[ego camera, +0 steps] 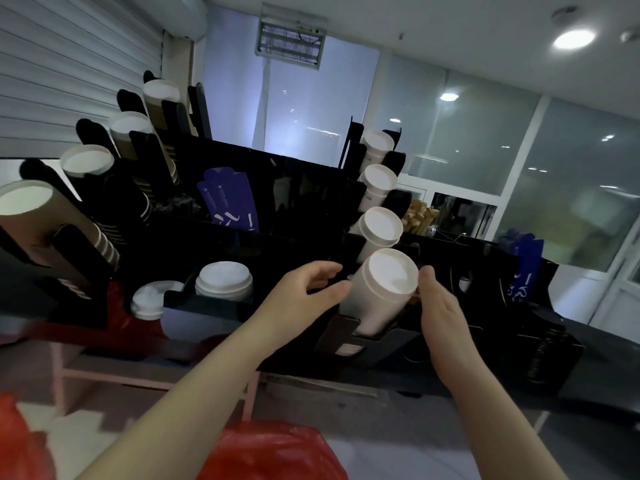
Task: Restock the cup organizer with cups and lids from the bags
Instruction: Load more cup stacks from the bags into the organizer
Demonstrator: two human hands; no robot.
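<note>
- The white cup stack (377, 292) is leaned in the cup organizer (194, 304), between the left hand (304, 292) and right hand (443, 317).
- Nothing is gripped; fingers are loose.

I log a white slatted roller shutter (69, 46) at upper left. A metal-grilled wall insect lamp (291, 41) hangs above frosted glass panels (485, 140). A round ceiling light (573, 39) is lit.

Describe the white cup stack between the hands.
The cup stack is plain matte white, paper by the look, with a round rimmed end turned toward the camera. It leans tilted, its lower end sunk in a front slot of the black organizer. The left hand and right hand flank it closely; whether they touch it is unclear.
</note>
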